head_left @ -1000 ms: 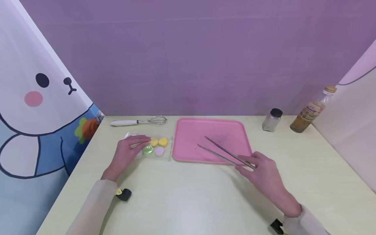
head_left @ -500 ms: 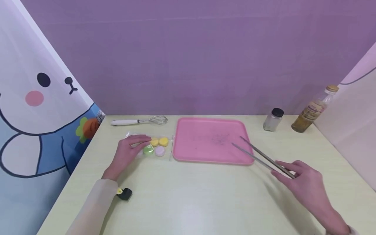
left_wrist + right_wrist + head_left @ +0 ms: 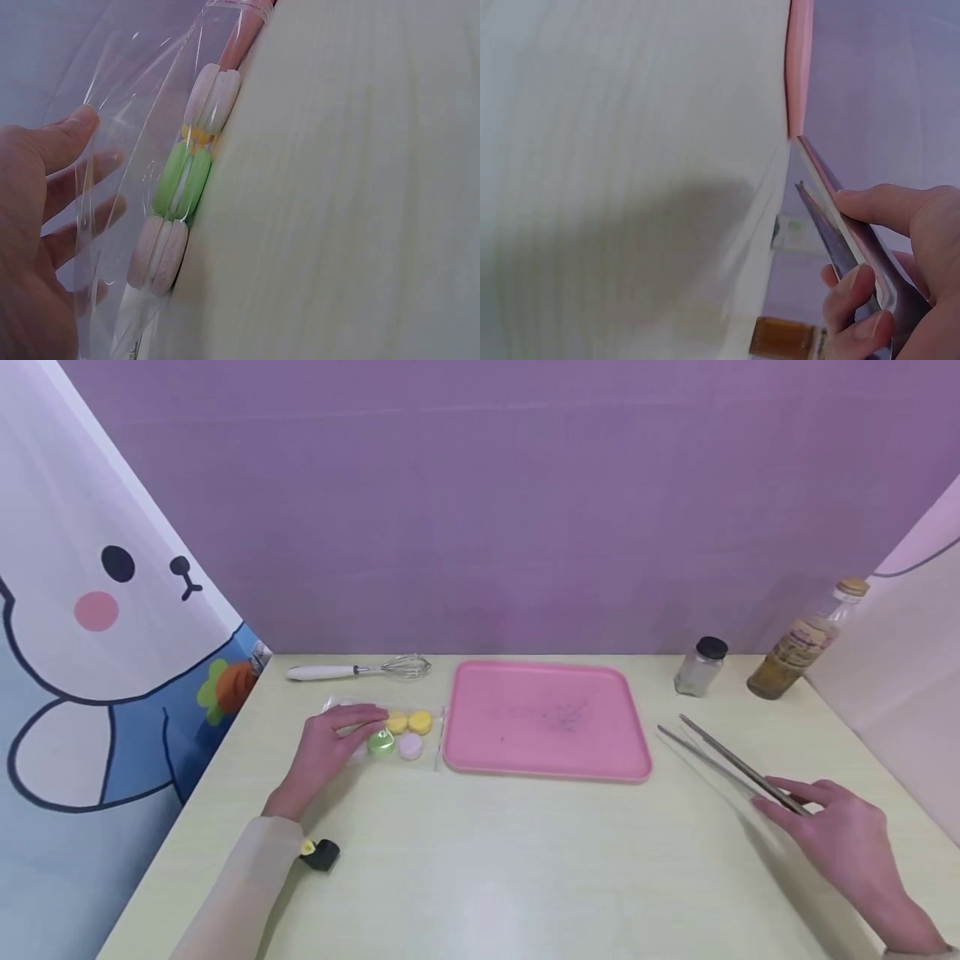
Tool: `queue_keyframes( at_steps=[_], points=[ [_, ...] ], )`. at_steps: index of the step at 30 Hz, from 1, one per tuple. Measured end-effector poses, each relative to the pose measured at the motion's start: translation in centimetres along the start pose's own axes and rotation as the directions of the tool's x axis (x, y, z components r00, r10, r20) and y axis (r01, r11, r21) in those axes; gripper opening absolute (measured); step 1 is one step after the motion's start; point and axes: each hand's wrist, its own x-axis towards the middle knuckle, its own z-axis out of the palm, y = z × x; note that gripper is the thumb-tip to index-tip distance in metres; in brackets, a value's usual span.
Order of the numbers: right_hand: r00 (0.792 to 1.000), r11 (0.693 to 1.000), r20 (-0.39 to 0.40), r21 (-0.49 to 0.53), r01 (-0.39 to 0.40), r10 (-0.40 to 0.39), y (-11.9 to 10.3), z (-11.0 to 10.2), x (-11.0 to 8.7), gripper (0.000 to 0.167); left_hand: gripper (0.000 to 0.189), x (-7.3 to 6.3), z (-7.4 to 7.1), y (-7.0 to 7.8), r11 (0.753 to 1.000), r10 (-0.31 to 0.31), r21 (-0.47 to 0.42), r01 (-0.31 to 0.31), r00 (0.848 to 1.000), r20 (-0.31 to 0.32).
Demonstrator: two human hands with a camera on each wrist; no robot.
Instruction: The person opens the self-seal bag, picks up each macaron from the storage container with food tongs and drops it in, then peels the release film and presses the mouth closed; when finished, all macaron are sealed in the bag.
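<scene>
A clear plastic bag of macarons lies left of the tray; yellow macarons, a green macaron and a lilac macaron show through it. My left hand holds the bag's left end, thumb and fingers on the film in the left wrist view. Part of the bag is hidden under that hand. My right hand grips long metal tongs near their joined end. Their tips stand a little apart, right of the tray, with nothing between them.
The pink tray lies mid-table with small dark marks on its surface. A whisk lies at the back left. A jar with a black lid and a corked bottle stand at the back right. A purple wall rises behind.
My right hand has moved right with the tongs, from over the tray to beside its right edge. The tongs' tips have come closer together. My left hand stays on the bag.
</scene>
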Motion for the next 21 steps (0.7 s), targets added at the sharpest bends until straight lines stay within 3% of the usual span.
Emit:
queue_keyframes(
  at_steps=[12,21],
  points=[
    [0.999,0.999,0.006,-0.012,0.052,-0.052,2.7,0.6,1.8,0.037,0.019,-0.1,0.0,0.1,1.0,-0.019,-0.013,0.019,1.0,0.001],
    [0.983,0.985,0.145,-0.114,0.13,-0.113,3.5,0.3,2.1,0.048,0.019,-0.1,0.0,0.2,0.999,-0.037,-0.013,0.037,0.999,0.003]
  ],
)
